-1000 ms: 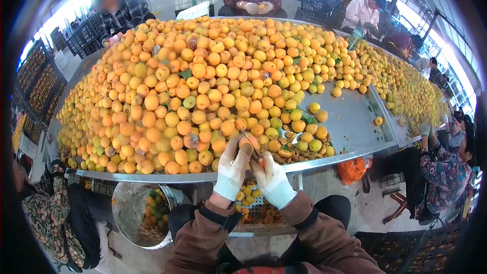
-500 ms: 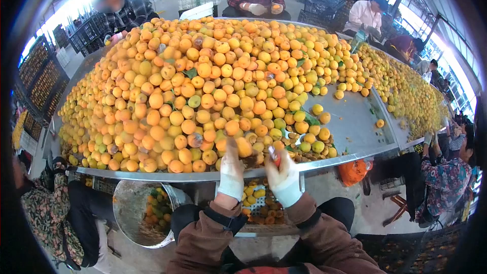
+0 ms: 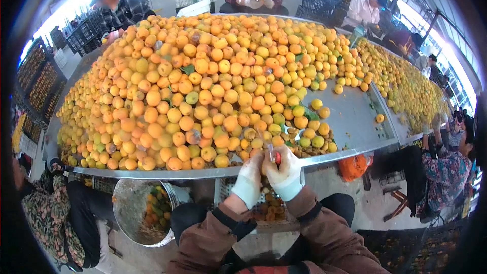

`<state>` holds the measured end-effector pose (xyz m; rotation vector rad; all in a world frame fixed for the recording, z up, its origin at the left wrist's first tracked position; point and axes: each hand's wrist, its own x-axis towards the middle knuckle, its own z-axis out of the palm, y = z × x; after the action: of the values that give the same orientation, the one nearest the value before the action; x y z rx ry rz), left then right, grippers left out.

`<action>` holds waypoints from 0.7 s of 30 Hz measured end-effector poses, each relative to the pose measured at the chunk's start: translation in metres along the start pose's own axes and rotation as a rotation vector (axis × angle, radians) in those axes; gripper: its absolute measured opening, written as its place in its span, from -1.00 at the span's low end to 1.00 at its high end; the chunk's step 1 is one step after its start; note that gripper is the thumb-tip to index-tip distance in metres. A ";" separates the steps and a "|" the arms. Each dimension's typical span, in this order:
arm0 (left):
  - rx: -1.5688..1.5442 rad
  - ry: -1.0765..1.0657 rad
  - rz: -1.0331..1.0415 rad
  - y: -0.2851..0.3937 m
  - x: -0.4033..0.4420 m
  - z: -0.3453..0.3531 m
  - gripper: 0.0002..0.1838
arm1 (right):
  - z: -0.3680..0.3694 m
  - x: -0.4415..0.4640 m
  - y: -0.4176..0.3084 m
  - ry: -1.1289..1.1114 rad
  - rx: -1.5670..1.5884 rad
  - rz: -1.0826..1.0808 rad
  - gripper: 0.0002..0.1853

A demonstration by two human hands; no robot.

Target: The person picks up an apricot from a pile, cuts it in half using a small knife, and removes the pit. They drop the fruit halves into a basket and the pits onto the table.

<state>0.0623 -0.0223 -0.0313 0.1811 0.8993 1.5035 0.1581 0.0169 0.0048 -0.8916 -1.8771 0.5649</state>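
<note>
Left hand: gloved [image 3: 249,175], fingers curled in against the right hand at the table edge; whether they grip anything is hidden.
Right hand: gloved [image 3: 283,168], closed around a small red-handled tool [image 3: 277,158], the tip too blurred to make out.
Apricots: heaped [image 3: 203,91] from 9 round to 1 o'clock of the hands, the nearest just beyond the fingertips.
Metal table: under the heap, its bare surface [image 3: 357,132] at 2 o'clock.
Crate: at 6 o'clock [image 3: 276,227], below the hands, with fruit inside.
Bucket: at 8 o'clock [image 3: 127,213], fruit along one side.
Orange bag: at 3 o'clock [image 3: 352,168], below the table edge.
</note>
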 end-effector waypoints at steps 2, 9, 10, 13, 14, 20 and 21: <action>0.231 0.018 -0.004 0.026 -0.021 0.010 -0.66 | 0.000 0.001 0.008 0.037 0.024 0.047 -0.89; 0.485 -0.182 0.437 0.011 0.010 -0.045 -0.44 | -0.011 -0.003 0.019 0.085 0.688 0.792 -0.80; -0.264 -0.290 -0.012 0.015 0.014 -0.045 -0.46 | -0.014 -0.004 0.019 0.083 0.690 0.793 -0.80; 0.655 -0.132 0.288 0.042 -0.024 -0.007 -0.55 | -0.020 -0.011 0.026 -0.227 0.072 0.280 -0.80; 0.654 -0.138 0.282 0.042 -0.027 -0.003 -0.55 | -0.022 -0.006 0.019 -0.223 0.067 0.285 -0.80; 0.680 -0.152 0.667 0.020 -0.022 0.010 -0.59 | -0.015 0.004 -0.007 -0.244 0.547 0.808 -0.70; 0.643 -0.197 0.738 0.018 -0.016 0.009 -0.64 | -0.016 0.003 -0.008 -0.262 0.531 0.787 -0.68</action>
<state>0.0567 -0.0311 -0.0071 1.2173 1.1984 1.7563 0.1689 0.0147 0.0193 -1.2080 -1.4132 1.6342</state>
